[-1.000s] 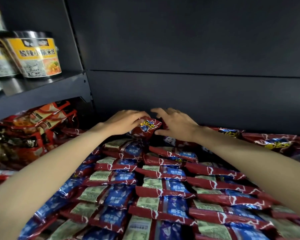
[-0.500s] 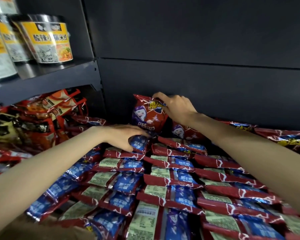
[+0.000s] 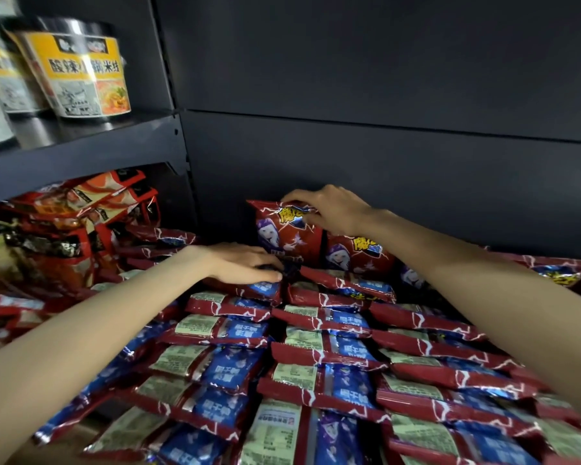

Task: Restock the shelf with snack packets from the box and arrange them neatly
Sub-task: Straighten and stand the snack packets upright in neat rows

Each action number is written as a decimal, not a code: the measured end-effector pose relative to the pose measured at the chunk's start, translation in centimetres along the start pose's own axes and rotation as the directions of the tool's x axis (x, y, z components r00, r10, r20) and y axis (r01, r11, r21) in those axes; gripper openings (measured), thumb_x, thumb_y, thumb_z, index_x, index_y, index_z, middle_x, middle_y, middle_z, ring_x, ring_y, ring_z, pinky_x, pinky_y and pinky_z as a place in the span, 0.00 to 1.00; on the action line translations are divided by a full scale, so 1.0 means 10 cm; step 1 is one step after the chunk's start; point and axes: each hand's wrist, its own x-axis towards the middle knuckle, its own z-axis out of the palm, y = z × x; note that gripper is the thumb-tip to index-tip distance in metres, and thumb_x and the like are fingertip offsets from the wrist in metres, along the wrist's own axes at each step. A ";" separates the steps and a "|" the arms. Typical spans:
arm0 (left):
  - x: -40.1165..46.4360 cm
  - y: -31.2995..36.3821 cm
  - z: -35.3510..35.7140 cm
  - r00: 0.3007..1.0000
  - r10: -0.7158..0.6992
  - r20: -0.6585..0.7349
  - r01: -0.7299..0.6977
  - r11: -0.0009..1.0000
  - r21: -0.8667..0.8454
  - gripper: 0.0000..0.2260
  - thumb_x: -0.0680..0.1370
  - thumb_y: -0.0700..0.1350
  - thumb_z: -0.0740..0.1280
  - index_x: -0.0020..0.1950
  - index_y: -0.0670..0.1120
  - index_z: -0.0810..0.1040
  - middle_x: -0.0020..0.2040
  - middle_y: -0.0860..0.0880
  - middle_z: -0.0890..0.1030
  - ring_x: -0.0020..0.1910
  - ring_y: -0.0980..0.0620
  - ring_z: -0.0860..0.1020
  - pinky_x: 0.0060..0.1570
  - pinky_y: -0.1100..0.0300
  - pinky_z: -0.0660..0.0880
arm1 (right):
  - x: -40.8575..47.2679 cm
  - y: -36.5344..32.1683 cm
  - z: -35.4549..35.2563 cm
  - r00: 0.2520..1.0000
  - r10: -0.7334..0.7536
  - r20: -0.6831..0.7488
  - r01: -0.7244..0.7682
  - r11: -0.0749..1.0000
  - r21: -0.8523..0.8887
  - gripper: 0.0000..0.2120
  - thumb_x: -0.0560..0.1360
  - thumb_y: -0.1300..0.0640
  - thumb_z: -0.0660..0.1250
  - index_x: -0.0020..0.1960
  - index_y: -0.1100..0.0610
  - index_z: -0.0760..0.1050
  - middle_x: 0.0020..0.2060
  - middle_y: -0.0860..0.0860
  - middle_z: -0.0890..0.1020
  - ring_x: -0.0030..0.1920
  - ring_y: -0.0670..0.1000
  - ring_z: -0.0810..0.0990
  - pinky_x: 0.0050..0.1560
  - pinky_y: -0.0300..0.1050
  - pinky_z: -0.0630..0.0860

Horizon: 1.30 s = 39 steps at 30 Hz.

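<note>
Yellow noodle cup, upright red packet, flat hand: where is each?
Yellow noodle cup (image 3: 84,75), head view, on its label.
Upright red packet (image 3: 287,234), head view, front face.
Left hand (image 3: 240,263), head view, its back.

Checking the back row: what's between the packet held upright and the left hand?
In the head view, nothing: the left hand lies at the foot of the upright packet.

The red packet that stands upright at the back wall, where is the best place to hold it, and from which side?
Likely the crimped top edge of the upright red packet, from above. It stands against the back panel with flat packets crowding its base, so only the top is free; the right hand already pinches there.
</note>
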 end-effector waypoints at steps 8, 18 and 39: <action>0.14 -0.14 0.14 0.996 -0.039 0.076 0.050 0.987 -0.152 0.21 0.80 0.58 0.56 0.72 0.56 0.65 0.73 0.55 0.65 0.70 0.54 0.65 0.58 0.66 0.60 | -0.01 0.04 0.19 0.993 -0.119 -0.008 0.108 0.926 -0.362 0.25 0.78 0.51 0.63 0.73 0.47 0.62 0.60 0.53 0.73 0.60 0.53 0.71 0.60 0.46 0.69; 0.18 -0.25 -0.02 0.921 0.014 -0.390 0.041 0.990 0.134 0.13 0.79 0.53 0.60 0.63 0.56 0.74 0.59 0.57 0.77 0.54 0.56 0.77 0.51 0.57 0.74 | 0.01 0.00 0.39 0.994 -0.088 0.071 0.111 0.872 -0.478 0.24 0.79 0.56 0.62 0.73 0.50 0.62 0.59 0.51 0.77 0.58 0.54 0.77 0.57 0.47 0.74; -0.24 -1.16 0.07 0.851 -0.060 -0.522 0.141 0.983 0.116 0.12 0.81 0.46 0.60 0.64 0.49 0.75 0.60 0.50 0.79 0.58 0.47 0.77 0.54 0.52 0.75 | 0.08 -0.36 0.46 0.993 -0.121 0.011 0.109 0.848 -0.518 0.31 0.72 0.58 0.70 0.72 0.49 0.64 0.70 0.56 0.63 0.64 0.57 0.68 0.62 0.50 0.70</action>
